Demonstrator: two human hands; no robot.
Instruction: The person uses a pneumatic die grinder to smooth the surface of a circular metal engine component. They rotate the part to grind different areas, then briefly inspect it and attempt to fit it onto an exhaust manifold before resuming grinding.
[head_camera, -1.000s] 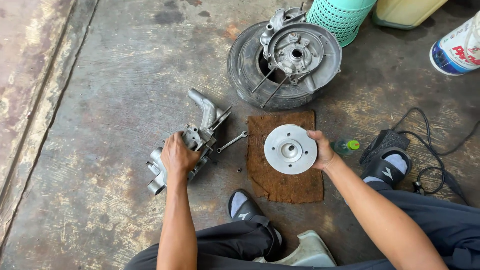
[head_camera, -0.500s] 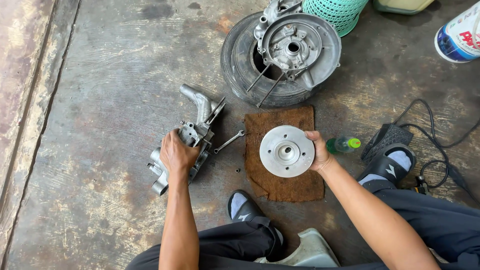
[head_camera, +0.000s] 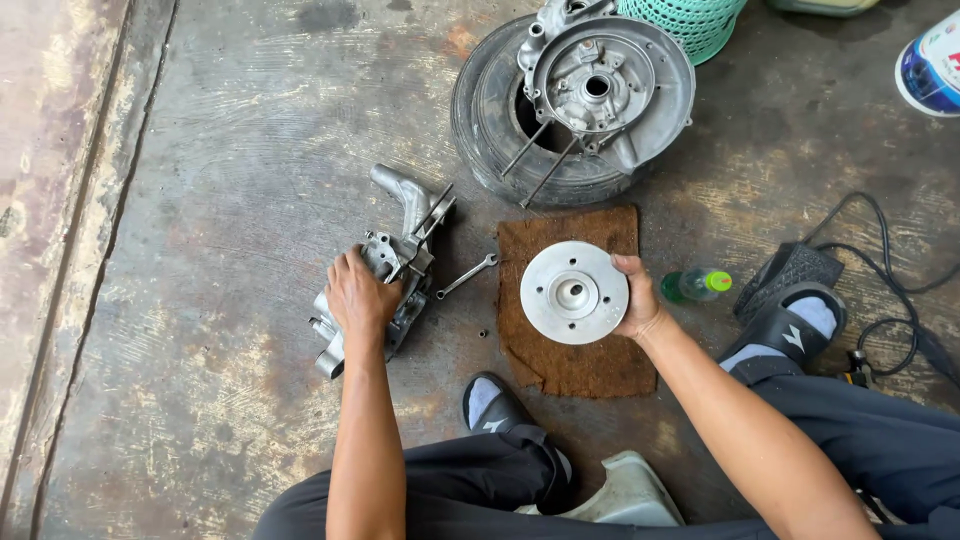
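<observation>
My left hand (head_camera: 358, 296) rests on top of a grey metal engine casing (head_camera: 392, 258) lying on the concrete floor, fingers curled over it. My right hand (head_camera: 637, 298) grips the right edge of a round silver metal disc (head_camera: 573, 292) with a raised hub and bolt holes. The disc sits over a brown fibre mat (head_camera: 570, 300). A small spanner (head_camera: 467, 275) lies on the floor between the casing and the mat.
A small tyre (head_camera: 500, 130) with a metal engine housing (head_camera: 605, 85) on it lies beyond the mat. A green-capped bottle (head_camera: 697, 285), a black cable (head_camera: 890, 300), a green basket (head_camera: 685, 20) and a paint can (head_camera: 930, 65) are to the right. My sandalled feet (head_camera: 790, 325) flank the mat.
The view has shifted, so everything sits lower and further left in frame. Both hands keep their hold; the disc stays over the mat.
</observation>
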